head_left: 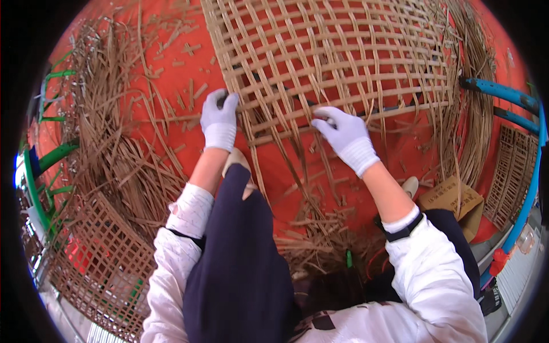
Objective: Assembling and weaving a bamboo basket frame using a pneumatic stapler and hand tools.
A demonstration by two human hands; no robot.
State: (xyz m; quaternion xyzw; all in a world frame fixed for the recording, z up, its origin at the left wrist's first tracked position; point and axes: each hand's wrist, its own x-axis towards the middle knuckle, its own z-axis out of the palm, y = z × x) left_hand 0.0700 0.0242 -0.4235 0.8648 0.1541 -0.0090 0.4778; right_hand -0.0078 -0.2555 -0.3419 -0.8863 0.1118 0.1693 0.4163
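Observation:
A lattice panel woven from flat tan strips, perhaps bamboo or rattan, spreads across the upper middle, its loose strip ends hanging toward me. I wear pale lavender knit gloves on both hands. At the panel's near left corner, my left hand has curled fingers against the edge strip. My right hand is at the near edge, thumb and forefinger pinched at a woven strip; the fingertips partly hide the exact contact. Several free strip ends dangle between my hands over the red floor covering.
Loose strips lie in a long heap at left and a bundle at right. Woven panels stand at both sides. Green metal tubing is on the left, blue tubing on the right. A cardboard box sits near my right leg.

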